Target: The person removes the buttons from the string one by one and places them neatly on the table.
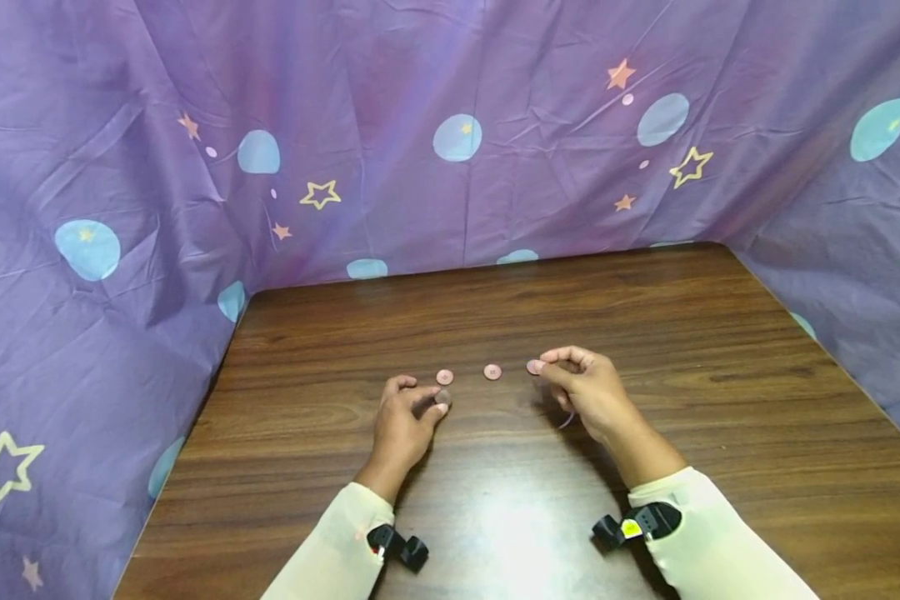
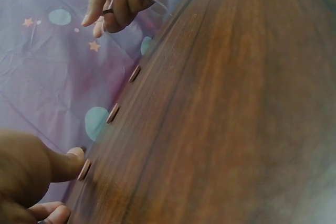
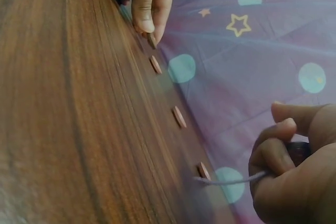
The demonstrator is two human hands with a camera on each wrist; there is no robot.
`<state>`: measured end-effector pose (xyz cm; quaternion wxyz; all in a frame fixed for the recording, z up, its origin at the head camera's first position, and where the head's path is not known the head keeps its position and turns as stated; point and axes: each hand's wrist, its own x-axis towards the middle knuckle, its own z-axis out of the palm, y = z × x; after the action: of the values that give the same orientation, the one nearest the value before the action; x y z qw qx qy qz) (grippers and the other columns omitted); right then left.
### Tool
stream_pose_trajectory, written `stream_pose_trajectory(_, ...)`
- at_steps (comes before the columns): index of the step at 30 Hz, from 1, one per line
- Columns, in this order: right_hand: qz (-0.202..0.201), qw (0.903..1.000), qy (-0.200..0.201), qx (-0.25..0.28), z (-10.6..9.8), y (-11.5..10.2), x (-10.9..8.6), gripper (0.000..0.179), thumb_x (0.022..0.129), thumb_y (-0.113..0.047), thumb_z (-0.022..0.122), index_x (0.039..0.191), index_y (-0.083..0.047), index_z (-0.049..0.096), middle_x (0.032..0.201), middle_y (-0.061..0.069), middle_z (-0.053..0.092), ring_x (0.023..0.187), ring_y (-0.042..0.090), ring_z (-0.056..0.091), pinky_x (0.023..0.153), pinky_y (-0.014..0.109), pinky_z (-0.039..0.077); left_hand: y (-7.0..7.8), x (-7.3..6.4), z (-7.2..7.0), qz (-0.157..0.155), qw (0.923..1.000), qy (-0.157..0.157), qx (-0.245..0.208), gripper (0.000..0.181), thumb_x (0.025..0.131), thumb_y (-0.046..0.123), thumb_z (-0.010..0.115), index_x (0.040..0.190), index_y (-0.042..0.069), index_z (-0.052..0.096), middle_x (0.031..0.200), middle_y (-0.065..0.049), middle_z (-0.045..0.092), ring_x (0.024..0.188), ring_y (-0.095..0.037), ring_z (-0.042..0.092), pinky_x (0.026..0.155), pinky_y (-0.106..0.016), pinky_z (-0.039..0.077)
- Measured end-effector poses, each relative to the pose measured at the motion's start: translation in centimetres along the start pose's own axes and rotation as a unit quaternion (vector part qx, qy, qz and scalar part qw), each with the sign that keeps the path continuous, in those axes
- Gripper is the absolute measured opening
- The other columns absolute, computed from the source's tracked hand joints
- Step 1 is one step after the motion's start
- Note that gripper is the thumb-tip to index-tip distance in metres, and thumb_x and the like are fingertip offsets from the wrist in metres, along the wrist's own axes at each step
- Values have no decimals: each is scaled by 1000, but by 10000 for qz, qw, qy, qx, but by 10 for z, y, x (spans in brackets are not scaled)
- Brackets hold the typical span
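Three pink buttons lie in a row on the wooden table: a left one point(image 1: 445, 377), a middle one point(image 1: 492, 372) and a right one point(image 1: 534, 367). My left hand point(image 1: 405, 421) pinches a brownish button point(image 1: 442, 398) between thumb and finger, just in front of the left pink one. My right hand point(image 1: 587, 392) is raised beside the right button, overlapping its edge in the head view. Its curled fingers hold a thin pale purple cord point(image 3: 236, 180), one end hanging out. In the right wrist view a dark thing point(image 3: 299, 152) shows inside the curled fingers, mostly hidden.
The brown wooden table point(image 1: 682, 333) reaches back to a purple curtain point(image 1: 390, 150) with stars and blue dots, which also hangs along both sides. Black wrist cameras, left point(image 1: 399, 547) and right point(image 1: 637, 527), are strapped over the pale sleeves.
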<state>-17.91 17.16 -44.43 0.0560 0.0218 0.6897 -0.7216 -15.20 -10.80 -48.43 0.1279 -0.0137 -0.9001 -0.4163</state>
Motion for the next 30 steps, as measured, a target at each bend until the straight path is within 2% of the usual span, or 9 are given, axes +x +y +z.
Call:
stream_pose_trajectory(4,219,9998,-32,-8,-1,-2,0,29,99,3,69,124,0,55,84,-16,73,61,3,53,54,18,44,0,-1,0,-73,9999,-71,24,22,89,13,89,110,10,87,137,-18,68,133,-37,62,112,-59,48)
stream_pose_trajectory(7,241,9997,-27,18,-1,-4,0,32,100,7,61,130,6,51,85,-13,73,63,2,54,55,18,44,1,-2,-1,-93,9999,-109,25,21,89,14,89,110,11,87,139,-17,68,134,-38,61,113,-61,46)
stream_pose_trajectory(11,201,9998,-50,-28,-2,-7,-1,38,106,3,57,141,15,50,87,-11,73,64,2,54,53,16,44,3,-2,-2,-115,9998,-160,60,22,88,15,90,110,11,87,140,-16,68,135,-38,61,114,-61,46)
stream_pose_trajectory(15,124,9997,-219,-50,-2,-6,-1,49,111,-5,57,153,14,42,90,-16,77,61,0,52,52,16,42,3,-2,-2,-114,9997,-183,72,22,88,16,90,109,10,87,140,-16,67,135,-38,60,114,-61,45)
stream_pose_trajectory(18,53,9997,-251,14,-1,-5,0,44,111,-6,57,149,7,40,90,-16,80,57,0,50,51,16,41,3,-2,-2,-102,9998,-179,65,23,87,15,91,109,10,87,139,-16,67,135,-38,60,113,-61,44)
stream_pose_trajectory(23,-123,9995,-236,175,0,-2,1,27,111,-5,55,125,-9,32,86,-16,79,54,1,48,49,17,38,3,-2,-2,-73,9997,-204,149,24,87,15,91,110,11,87,140,-16,66,136,-38,59,112,-61,44)
stream_pose_trajectory(26,-230,9992,-241,200,1,-1,2,26,111,-5,55,121,-9,32,85,-16,79,54,2,48,49,17,38,2,-2,-2,-85,9996,-224,176,25,86,16,92,110,11,87,141,-16,66,137,-38,59,113,-61,43)
stream_pose_trajectory(30,-330,9991,-214,180,1,0,2,24,109,-4,60,122,-4,40,85,-16,79,54,2,49,49,18,40,2,-2,-2,-96,9994,-251,217,26,86,16,92,111,11,87,142,-16,67,137,-39,59,114,-61,43)
